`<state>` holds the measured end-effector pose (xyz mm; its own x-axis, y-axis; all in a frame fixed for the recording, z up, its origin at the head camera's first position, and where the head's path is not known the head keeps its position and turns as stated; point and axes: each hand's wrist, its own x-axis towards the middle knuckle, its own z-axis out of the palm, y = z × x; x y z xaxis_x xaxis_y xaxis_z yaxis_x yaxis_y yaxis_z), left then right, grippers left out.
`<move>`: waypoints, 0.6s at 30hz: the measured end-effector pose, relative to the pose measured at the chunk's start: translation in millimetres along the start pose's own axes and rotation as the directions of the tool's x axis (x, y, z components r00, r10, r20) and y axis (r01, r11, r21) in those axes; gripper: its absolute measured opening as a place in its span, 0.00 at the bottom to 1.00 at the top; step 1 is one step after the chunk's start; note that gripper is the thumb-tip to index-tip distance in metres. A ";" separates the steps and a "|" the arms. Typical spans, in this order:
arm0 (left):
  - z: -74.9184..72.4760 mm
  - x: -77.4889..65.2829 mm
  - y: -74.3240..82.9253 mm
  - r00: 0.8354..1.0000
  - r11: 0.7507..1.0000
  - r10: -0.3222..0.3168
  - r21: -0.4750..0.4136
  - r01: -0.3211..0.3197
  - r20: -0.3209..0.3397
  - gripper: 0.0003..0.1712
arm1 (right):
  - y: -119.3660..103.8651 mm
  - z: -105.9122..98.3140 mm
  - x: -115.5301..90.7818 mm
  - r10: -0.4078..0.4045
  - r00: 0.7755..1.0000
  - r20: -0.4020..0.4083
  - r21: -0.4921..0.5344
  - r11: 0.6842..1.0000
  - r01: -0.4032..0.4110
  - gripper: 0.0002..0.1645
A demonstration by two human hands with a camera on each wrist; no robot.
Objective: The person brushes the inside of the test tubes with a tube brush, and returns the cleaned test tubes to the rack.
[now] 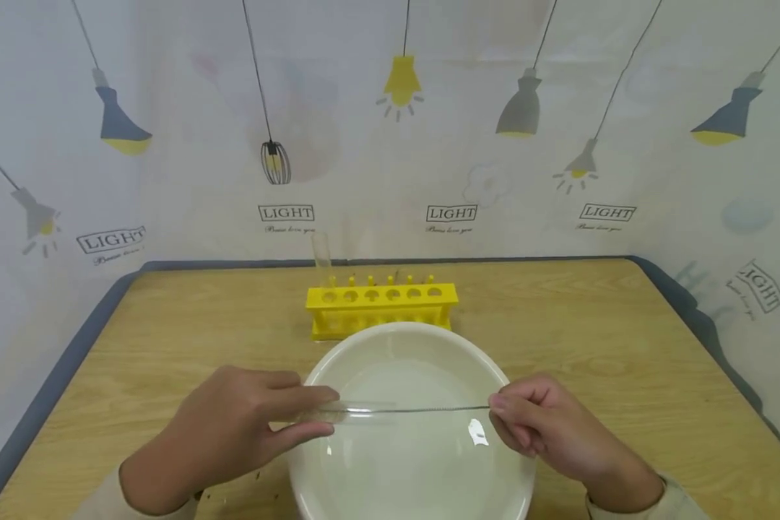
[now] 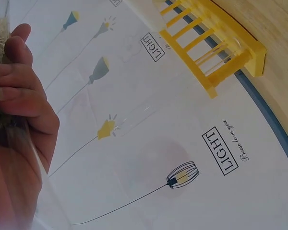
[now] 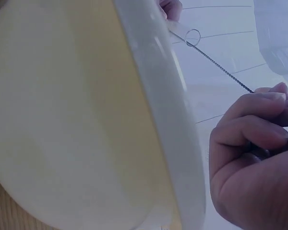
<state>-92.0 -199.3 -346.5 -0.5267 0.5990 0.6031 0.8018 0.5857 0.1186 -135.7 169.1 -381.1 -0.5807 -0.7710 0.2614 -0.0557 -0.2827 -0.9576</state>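
Observation:
Over a white bowl [image 1: 300,469], my left hand [image 1: 234,415] grips a clear glass test tube [image 1: 370,415] lying sideways, its mouth to the right. A test tube brush runs into it; the twisted wire handle [image 1: 445,409] comes out of the mouth, and my right hand [image 1: 552,426] pinches its outer end. In the left wrist view, the brush's pale bristles [image 2: 0,48] show inside the glass, beside my curled left fingers [image 2: 19,86]. The right wrist view shows the wire [image 3: 211,58] passing through the round tube mouth [image 3: 193,37] toward my right hand.
Behind the bowl stands a yellow test tube rack [image 1: 382,296] with a row of round holes and pegs. Another clear test tube [image 1: 321,253] stands upright in its leftmost hole. A white sheet with printed lamps [image 1: 403,79] encloses the wooden table [image 1: 169,325] at the back and sides.

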 end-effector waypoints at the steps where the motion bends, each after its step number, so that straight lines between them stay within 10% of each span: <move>1: -0.6 -0.5 -0.6 1.000 1.000 -0.001 0.002 0.001 0.002 0.13 | -0.2 -0.7 0.1 -0.003 1.000 -0.002 -0.001 1.000 0.003 0.26; 18: -8.1 -16.2 -13.5 0.995 0.994 -0.087 -0.067 0.090 0.054 0.12 | -4.1 -13.9 -2.2 0.018 0.999 -0.035 -0.066 0.998 -0.020 0.27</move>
<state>-92.0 -221.3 -351.5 -0.6086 0.5745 0.5473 0.7682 0.5995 0.2248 -145.5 179.9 -379.4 -0.6095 -0.7557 0.2396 -0.0971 -0.2288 -0.9686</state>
